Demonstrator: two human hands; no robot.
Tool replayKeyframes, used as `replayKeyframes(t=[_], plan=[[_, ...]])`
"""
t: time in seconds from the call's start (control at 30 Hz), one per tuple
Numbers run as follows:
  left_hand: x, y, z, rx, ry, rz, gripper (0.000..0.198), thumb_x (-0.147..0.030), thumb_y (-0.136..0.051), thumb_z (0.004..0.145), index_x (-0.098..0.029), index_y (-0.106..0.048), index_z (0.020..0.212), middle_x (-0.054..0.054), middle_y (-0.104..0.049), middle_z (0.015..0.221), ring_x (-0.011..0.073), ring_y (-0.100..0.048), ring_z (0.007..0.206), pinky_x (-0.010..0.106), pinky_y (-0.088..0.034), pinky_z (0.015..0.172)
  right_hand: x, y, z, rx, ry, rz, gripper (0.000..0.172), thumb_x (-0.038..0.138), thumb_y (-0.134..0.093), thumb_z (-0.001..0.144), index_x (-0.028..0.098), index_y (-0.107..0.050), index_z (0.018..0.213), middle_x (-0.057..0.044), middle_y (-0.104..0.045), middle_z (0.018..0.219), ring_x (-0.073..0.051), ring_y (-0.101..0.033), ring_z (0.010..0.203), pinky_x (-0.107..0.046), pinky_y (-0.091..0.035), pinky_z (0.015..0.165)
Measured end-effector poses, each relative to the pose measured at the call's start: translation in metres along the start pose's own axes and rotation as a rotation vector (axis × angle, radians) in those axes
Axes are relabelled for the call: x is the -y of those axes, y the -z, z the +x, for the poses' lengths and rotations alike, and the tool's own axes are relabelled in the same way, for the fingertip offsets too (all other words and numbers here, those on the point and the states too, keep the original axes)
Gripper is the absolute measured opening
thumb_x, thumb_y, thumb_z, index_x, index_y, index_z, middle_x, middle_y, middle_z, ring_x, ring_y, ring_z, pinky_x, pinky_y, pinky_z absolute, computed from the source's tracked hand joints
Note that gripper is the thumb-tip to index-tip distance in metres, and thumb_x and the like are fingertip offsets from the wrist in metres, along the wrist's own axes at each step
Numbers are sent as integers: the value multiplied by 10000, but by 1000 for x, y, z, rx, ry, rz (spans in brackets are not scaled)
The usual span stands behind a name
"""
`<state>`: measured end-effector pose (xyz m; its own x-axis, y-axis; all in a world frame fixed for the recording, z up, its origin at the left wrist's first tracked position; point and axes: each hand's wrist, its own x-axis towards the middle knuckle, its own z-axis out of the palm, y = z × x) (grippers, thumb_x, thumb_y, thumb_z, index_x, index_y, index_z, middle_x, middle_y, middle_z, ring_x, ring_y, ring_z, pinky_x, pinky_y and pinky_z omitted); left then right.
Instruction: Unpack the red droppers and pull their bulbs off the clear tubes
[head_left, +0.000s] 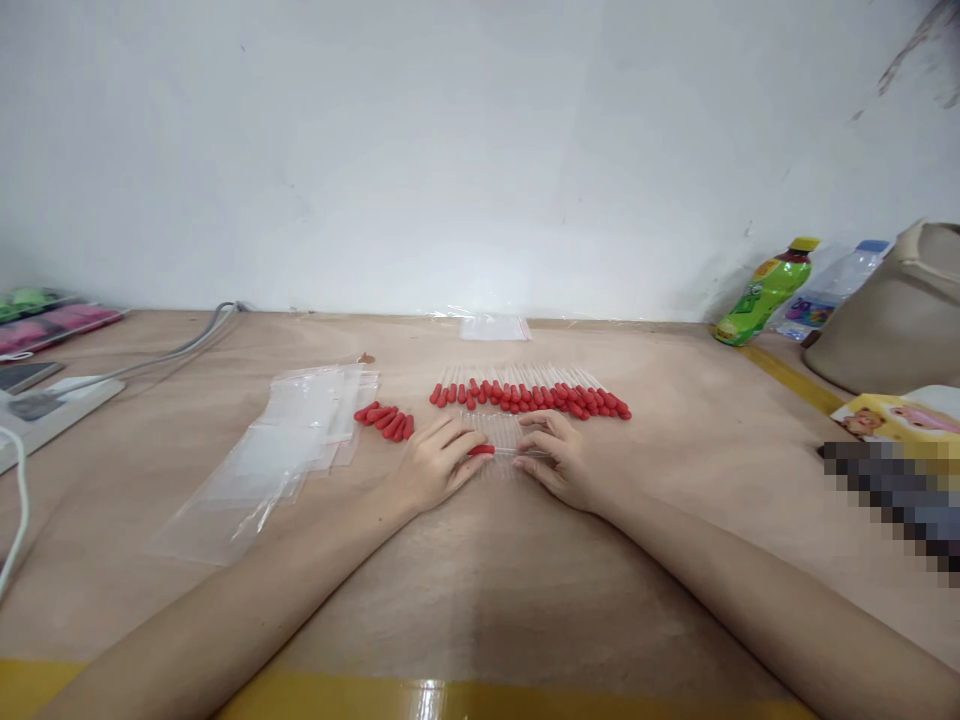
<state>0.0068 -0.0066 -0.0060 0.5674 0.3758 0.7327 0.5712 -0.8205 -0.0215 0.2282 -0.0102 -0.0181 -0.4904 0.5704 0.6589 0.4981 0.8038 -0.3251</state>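
Note:
Pinched in the fingers of my left hand [439, 462] is a red rubber bulb [482, 450]. My right hand [564, 462] has its fingers closed on a thin clear tube [505, 452], which lines up with the open end of that bulb; I cannot tell how deep it sits in it. Beneath and between my hands lies a row of loose clear tubes [487, 430]. To the left of them is a small group of loose red bulbs [387, 420]. Just beyond my hands, many droppers [529, 397] with red bulbs lie side by side, bulbs toward me.
Clear zip bags [289, 440] lie overlapped at left, and another bag [493, 328] by the wall. At right stand a green bottle [765, 295], a clear bottle [832, 285] and a beige container [889, 310]. A power strip [67, 410] with cables is at far left.

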Motion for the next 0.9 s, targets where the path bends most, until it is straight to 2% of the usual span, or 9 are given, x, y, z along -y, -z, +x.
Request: replayKeyframes(t=[0.17, 0.33, 0.57, 0.73, 0.9], plan=[[-2, 2, 6, 68, -69, -66, 155, -265, -581, 800, -160, -598, 913, 58, -606, 860, 155, -553, 787, 290, -490, 702, 2, 1, 0, -3, 59, 11, 69, 194, -480, 840, 172, -542, 820, -107, -526, 1028, -178, -509, 960, -362, -468, 816], [-3, -1, 6, 21, -124, -118, 133, -219, -569, 809, -158, -598, 924, 50, -637, 884, 170, -573, 893, 309, -517, 789, 0, -1, 0, 21, 115, -44, 111, 259, -551, 811, 183, -594, 880, -91, -563, 1045, -191, -518, 979, -388, -455, 854], [-8, -7, 7, 18, -164, -82, 188, -219, -540, 830, -145, -585, 997, 75, -643, 1020, 175, -573, 1010, 340, -503, 886, -2, -5, 2, 28, 218, -3, 151, 186, -482, 845, 178, -606, 932, -85, -602, 1055, -189, -503, 1063, -402, -444, 925], [-11, -5, 9, 38, -206, -18, 133, -200, -536, 826, -139, -605, 922, 72, -665, 969, 176, -599, 973, 344, -498, 895, 1, -5, 1, 54, 200, 76, 160, 164, -457, 850, 175, -603, 914, -82, -617, 936, -169, -549, 965, -370, -487, 868], [-11, -2, 9, 64, -191, -13, 138, -213, -527, 828, -142, -611, 910, 75, -674, 947, 175, -615, 940, 361, -486, 908, 3, -4, 0, 25, 232, 55, 143, 152, -466, 842, 177, -599, 889, -66, -633, 873, -172, -566, 887, -385, -489, 857]])
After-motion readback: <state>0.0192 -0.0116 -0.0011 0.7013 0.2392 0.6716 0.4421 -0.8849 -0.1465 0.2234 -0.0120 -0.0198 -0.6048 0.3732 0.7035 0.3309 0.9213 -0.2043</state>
